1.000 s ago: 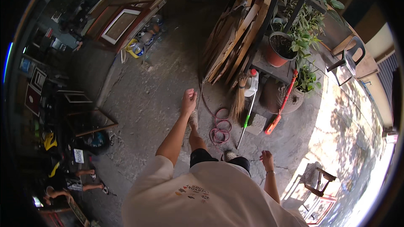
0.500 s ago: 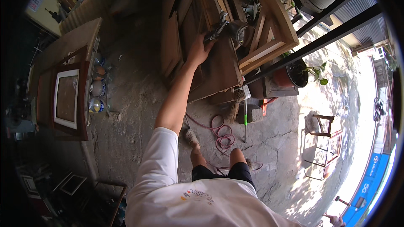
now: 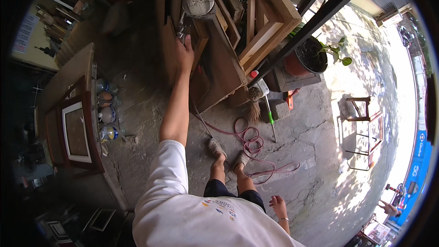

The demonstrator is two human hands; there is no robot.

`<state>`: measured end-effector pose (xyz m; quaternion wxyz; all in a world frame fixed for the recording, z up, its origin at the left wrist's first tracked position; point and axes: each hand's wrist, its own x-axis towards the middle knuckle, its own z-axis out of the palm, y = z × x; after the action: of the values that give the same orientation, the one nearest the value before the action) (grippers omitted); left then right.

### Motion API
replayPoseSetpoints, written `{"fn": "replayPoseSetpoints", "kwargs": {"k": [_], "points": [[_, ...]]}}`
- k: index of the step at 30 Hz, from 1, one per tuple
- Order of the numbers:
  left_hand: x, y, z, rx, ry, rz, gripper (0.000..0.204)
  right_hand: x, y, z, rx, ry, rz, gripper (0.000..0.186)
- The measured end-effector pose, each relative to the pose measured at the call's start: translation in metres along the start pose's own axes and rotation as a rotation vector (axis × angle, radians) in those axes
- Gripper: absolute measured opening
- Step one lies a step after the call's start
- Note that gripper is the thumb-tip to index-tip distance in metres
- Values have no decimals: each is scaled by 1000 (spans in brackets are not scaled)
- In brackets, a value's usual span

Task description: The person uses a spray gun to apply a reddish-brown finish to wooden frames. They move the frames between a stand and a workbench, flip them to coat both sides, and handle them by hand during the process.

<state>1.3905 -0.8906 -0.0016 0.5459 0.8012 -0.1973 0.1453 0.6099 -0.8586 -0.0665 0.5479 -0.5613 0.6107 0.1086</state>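
My left hand [image 3: 184, 54] reaches far forward with its fingers wrapped round the handle of a metal spray gun [image 3: 182, 29]. The gun's round silver cup [image 3: 199, 4] shows in front of the wooden panels [image 3: 219, 59] that lean together beyond it. A thin red hose [image 3: 219, 130] rises toward the panels; where it meets the gun is hidden. Low on the right, beside my shorts, my right hand [image 3: 278, 206] hangs with its fingers loosely apart and nothing in it. A bracelet is on that wrist.
The hose lies in loops on the cracked concrete near my feet. A broom [image 3: 254, 110], a potted plant [image 3: 304, 59] and a dark metal bar [image 3: 311, 27] stand to the right. At left, framed panels [image 3: 77, 130] lean beside several bottles [image 3: 108, 115]. A stool [image 3: 359, 109] stands farther right.
My left hand has swung left with the spray gun, and the cup now faces me. My right hand has come into view at the lower right. My view has shifted, showing both feet.
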Motion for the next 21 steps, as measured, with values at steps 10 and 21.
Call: {"fn": "replayPoseSetpoints", "kwargs": {"k": [10,21], "points": [[-160,102,-116,-190,60,-112,32,39,-61,2,-306,44,-572,27],[-420,321,-199,-654,-450,-408,23,-189,-219,-26,90,304,-1245,15]]}}
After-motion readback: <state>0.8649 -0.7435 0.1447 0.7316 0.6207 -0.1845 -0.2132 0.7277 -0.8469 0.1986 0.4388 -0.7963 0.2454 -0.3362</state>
